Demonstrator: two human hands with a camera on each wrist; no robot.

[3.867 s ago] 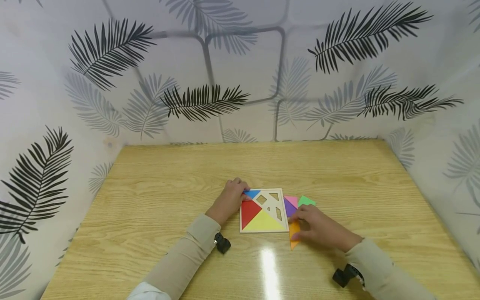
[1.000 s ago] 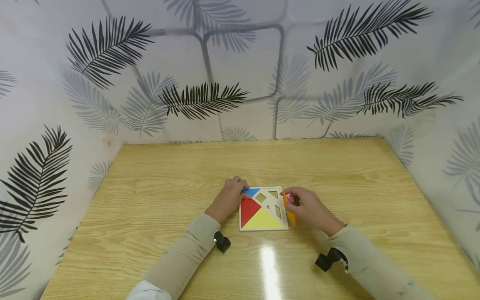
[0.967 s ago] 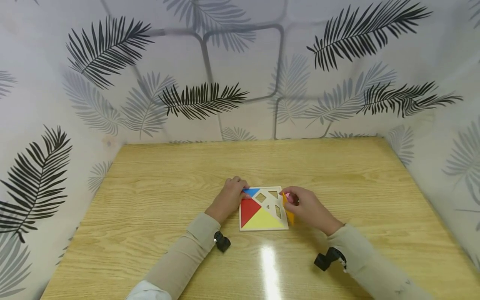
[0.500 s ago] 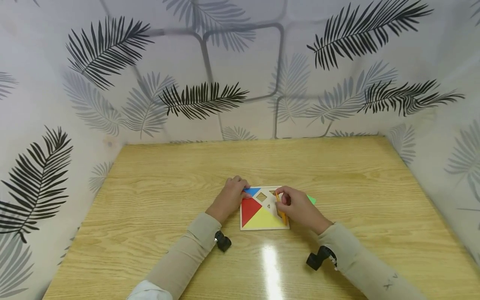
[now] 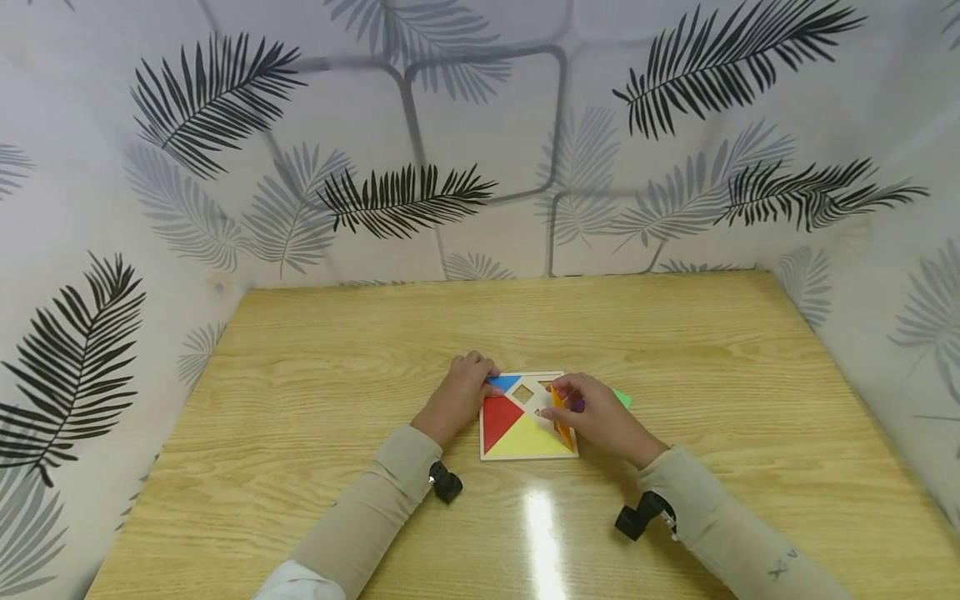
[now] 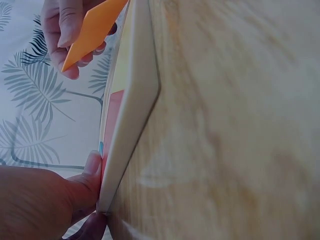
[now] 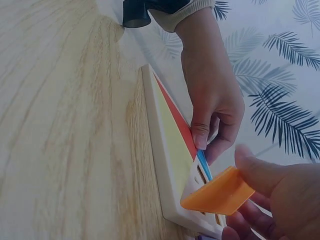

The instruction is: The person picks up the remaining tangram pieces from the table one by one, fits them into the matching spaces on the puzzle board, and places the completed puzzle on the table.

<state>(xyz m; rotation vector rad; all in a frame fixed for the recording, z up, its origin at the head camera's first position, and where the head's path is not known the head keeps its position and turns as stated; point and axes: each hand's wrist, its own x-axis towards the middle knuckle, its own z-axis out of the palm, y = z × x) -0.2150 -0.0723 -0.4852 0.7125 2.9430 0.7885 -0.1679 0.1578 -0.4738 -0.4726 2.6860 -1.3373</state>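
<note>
A square wooden tangram board (image 5: 537, 402) lies on the table, with a red triangle (image 5: 498, 423), a yellow triangle (image 5: 525, 443) and a blue triangle (image 5: 502, 384) set in it. The left hand (image 5: 457, 398) grips its far left corner, thumb on top. Over the board's right side, the right hand (image 5: 603, 417) pinches an orange parallelogram piece (image 7: 220, 192) between thumb and fingers. That piece is tilted up on edge, its lower end close over the board's near right corner. Cut-out holes show in the bare part of the board.
A green piece (image 5: 622, 398) lies on the table right of the board, partly behind the right hand. A bit of a purple piece (image 5: 578, 406) shows by the right fingers. Patterned cloth (image 5: 480, 125) surrounds the wooden table (image 5: 337, 350).
The right hand has lifted the orange parallelogram from the table beside the board and carried it left over the board. Lately its thumb has shifted left. The left hand stays put.
</note>
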